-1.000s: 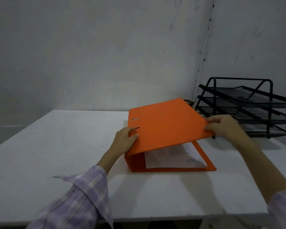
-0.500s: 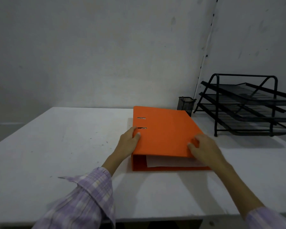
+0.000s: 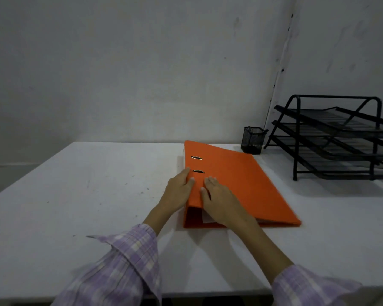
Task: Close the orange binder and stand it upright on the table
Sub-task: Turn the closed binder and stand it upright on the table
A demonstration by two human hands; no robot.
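Note:
The orange binder (image 3: 241, 184) lies flat on the white table (image 3: 97, 206) with its cover down; white paper shows at its near edge. Two metal slots sit on the cover near the spine. My left hand (image 3: 178, 192) clasps the spine on the binder's left side, thumb on top of the cover and fingers against the spine. My right hand (image 3: 221, 202) lies palm down on the cover by the near-left corner, right beside the left hand, fingers spread and holding nothing.
A black mesh pen cup (image 3: 252, 140) stands just behind the binder's far right corner. A black three-tier wire paper tray (image 3: 336, 140) takes up the back right of the table. Grey walls close off the back and right.
The cover has come down from half open to fully shut. My right hand slid from the cover's right edge across to the spine side; my left hand stayed at the spine.

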